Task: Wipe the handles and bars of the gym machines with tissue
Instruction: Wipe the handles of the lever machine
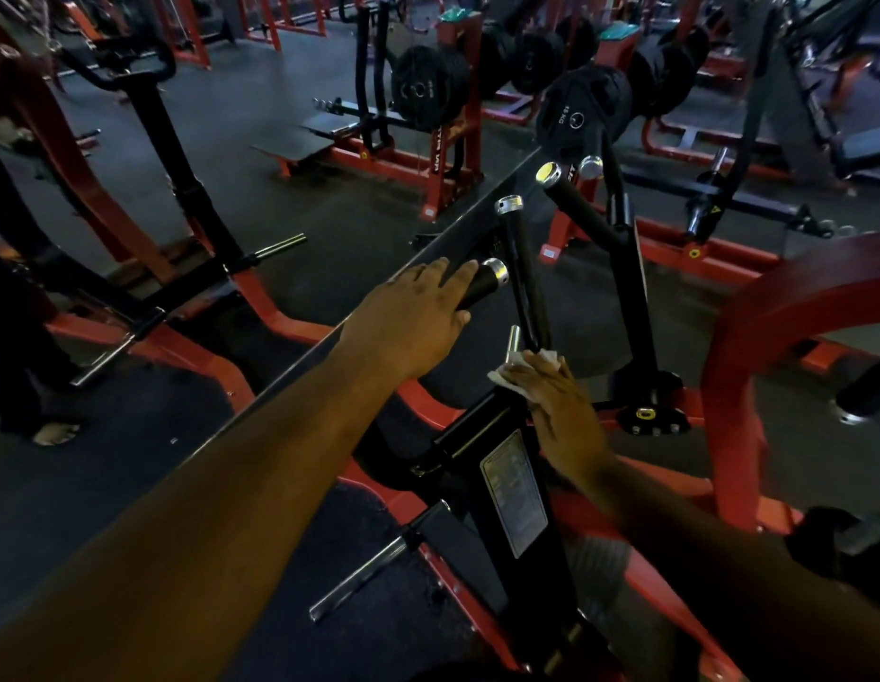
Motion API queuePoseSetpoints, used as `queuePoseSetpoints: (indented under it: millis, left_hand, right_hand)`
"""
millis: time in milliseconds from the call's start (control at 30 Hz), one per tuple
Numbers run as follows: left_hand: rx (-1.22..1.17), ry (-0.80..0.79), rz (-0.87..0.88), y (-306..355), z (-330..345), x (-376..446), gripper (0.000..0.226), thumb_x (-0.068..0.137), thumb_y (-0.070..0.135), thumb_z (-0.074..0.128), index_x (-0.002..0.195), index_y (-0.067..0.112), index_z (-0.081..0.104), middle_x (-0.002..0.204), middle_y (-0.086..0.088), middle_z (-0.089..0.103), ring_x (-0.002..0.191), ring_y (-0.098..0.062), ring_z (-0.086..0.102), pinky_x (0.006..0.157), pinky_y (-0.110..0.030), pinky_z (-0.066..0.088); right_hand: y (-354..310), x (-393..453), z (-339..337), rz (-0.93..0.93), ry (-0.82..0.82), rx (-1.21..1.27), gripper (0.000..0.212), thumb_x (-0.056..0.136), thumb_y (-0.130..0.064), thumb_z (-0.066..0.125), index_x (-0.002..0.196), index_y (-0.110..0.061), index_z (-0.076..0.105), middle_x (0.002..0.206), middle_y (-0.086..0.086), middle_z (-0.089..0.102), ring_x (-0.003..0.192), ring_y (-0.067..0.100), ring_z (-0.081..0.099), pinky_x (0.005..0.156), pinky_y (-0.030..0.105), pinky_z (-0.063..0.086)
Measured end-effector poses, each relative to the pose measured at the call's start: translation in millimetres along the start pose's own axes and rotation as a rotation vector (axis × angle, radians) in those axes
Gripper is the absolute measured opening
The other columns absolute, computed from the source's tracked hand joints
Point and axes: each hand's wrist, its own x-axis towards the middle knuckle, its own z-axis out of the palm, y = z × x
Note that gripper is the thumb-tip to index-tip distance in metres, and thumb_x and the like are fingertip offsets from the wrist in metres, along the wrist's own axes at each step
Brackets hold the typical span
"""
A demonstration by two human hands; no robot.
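- The left hand (418,317) reaches forward over a black handle (479,287) with a chrome end cap; its fingers lie nearly straight along the top of the grip and the thumb shows at the handle's lower side, so the hand rests on the handle more than it wraps it.
- The right hand (558,406) lies flat, fingers straight and together, pressing a white tissue (514,369) against the black bar (529,297) where it meets the machine's black arm (521,509).
- The tissue is crumpled under the right hand's fingers and palm; its edges show past the fingertips and on the left side of the hand.
- That bar rises upright from the tissue to a chrome cap, just right of the left hand's handle.
- A second black handle (583,206), also chrome-capped, slants up further right, well apart from both hands.
- A label plate (514,494) sits on the black arm below the right wrist.
- The machine stands on a red frame (738,366); black weight plates (428,93) hang on red racks in the background.
- At the left edge a bare foot (56,433) stands on the dark floor.
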Motion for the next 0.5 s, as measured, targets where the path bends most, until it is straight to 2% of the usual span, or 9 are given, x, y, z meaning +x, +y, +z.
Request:
queuePoseSetpoints:
  millis: [100,200,267,333,367,433,500]
  left_hand:
    - [0.004,-0.009,0.001,1,-1,0,0.064,0.109,0.046,0.033,0.164,0.029,0.005,0.17,-0.009,0.017,0.154,-0.03,0.025,0.116,-0.05,0.036]
    - [0.011,0.009,0.011,0,1,1,0.064,0.109,0.046,0.033,0.164,0.029,0.007,0.17,-0.009,0.019,0.153,-0.03,0.026,0.115,-0.05,0.036]
    - [0.013,0.012,0.011,0,2,1,0.064,0.109,0.046,0.033,0.164,0.028,0.007,0.169,-0.009,0.019,0.153,-0.03,0.026,0.115,-0.05,0.037]
    - [0.018,0.01,0.011,-1,2,2,0.063,0.109,0.046,0.033,0.164,0.028,0.007,0.17,-0.009,0.019,0.153,-0.03,0.026,0.115,-0.049,0.036]
    - [0.016,0.011,0.011,0,2,2,0.063,0.109,0.046,0.033,0.164,0.028,0.007,0.17,-0.009,0.019,0.153,-0.029,0.026,0.116,-0.049,0.036]
    - [0.011,0.018,0.009,0,1,2,0.063,0.109,0.046,0.033,0.165,0.028,0.008,0.17,-0.008,0.018,0.153,-0.029,0.026,0.116,-0.048,0.036]
    - [0.007,0.016,0.006,1,0,2,0.063,0.109,0.047,0.033,0.165,0.028,0.008,0.17,-0.008,0.017,0.153,-0.029,0.025,0.116,-0.047,0.035]
  right_hand:
    - [21,2,-19,-0.237,-0.07,-0.148,0.06,0.09,-0.003,0.046,0.148,-0.019,0.051,0.157,-0.006,0.044,0.15,0.015,0.036,0.123,0.056,0.021]
    - [56,14,-46,-0.548,-0.161,-0.542,0.07,0.089,0.0,0.044,0.156,-0.017,0.036,0.164,0.0,0.034,0.152,0.02,0.031,0.122,0.054,0.027]
    - [71,21,-61,-0.61,-0.178,-0.679,0.07,0.091,0.003,0.043,0.158,-0.016,0.032,0.164,0.005,0.034,0.153,0.026,0.029,0.121,0.054,0.028]
    - [70,25,-67,-0.476,-0.056,-0.579,0.07,0.091,0.005,0.038,0.157,-0.016,0.033,0.162,0.01,0.036,0.151,0.031,0.03,0.121,0.055,0.027]
    - [63,25,-64,-0.301,0.024,-0.411,0.069,0.091,0.006,0.037,0.156,-0.016,0.034,0.162,0.01,0.036,0.15,0.033,0.032,0.123,0.053,0.026]
    - [33,24,-45,0.144,0.151,0.031,0.061,0.097,0.008,0.042,0.153,-0.017,0.043,0.158,0.004,0.042,0.146,0.025,0.04,0.122,0.044,0.032]
    - [-2,19,-10,0.502,0.236,0.433,0.038,0.106,-0.005,0.046,0.141,-0.015,0.058,0.139,0.001,0.062,0.129,0.015,0.058,0.111,0.037,0.046]
